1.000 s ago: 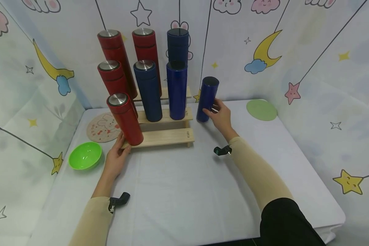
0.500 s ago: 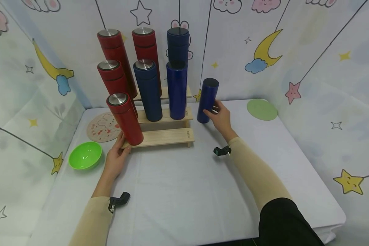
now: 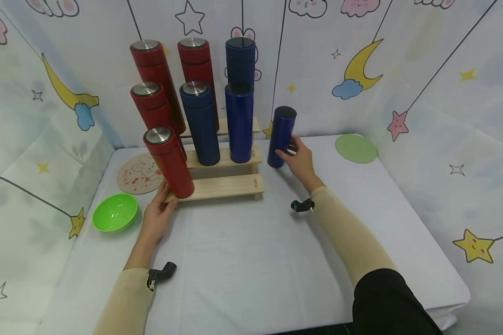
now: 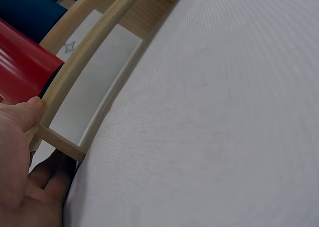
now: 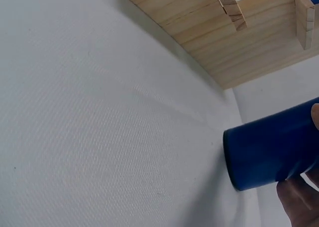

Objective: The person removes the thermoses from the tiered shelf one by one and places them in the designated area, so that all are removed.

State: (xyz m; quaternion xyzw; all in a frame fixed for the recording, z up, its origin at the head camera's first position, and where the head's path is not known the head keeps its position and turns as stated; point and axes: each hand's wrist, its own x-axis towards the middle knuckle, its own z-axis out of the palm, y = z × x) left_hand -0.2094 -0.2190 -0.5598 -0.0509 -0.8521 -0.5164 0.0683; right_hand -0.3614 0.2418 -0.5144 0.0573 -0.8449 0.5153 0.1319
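Observation:
My right hand [image 3: 299, 160] grips a blue thermos [image 3: 282, 135] with a dark lid, upright just right of the stepped wooden rack [image 3: 226, 187]. In the right wrist view its base [image 5: 249, 162] is close over the white cloth, with fingertips curled round its side. My left hand [image 3: 156, 219] holds the rack's front left corner. The left wrist view has the thumb [image 4: 29, 112] at the step's edge and fingers behind the leg. Right beside that thumb stands a red thermos [image 3: 169, 163] on the lowest step. Several more red and blue thermoses [image 3: 200, 123] stand on the upper steps.
A bright green bowl [image 3: 115, 212] stands left of the rack. Behind it lies a round rabbit-patterned mat [image 3: 136, 176]. A plain green round mat [image 3: 356, 149] is at the table's back right. White cloth [image 3: 243, 260] covers the table, and printed fabric walls [image 3: 318, 70] enclose it.
The thermos in my right hand has tilted or lowered very slightly. My left hand keeps its hold on the rack, and the rest stays in place apart from a small camera shift.

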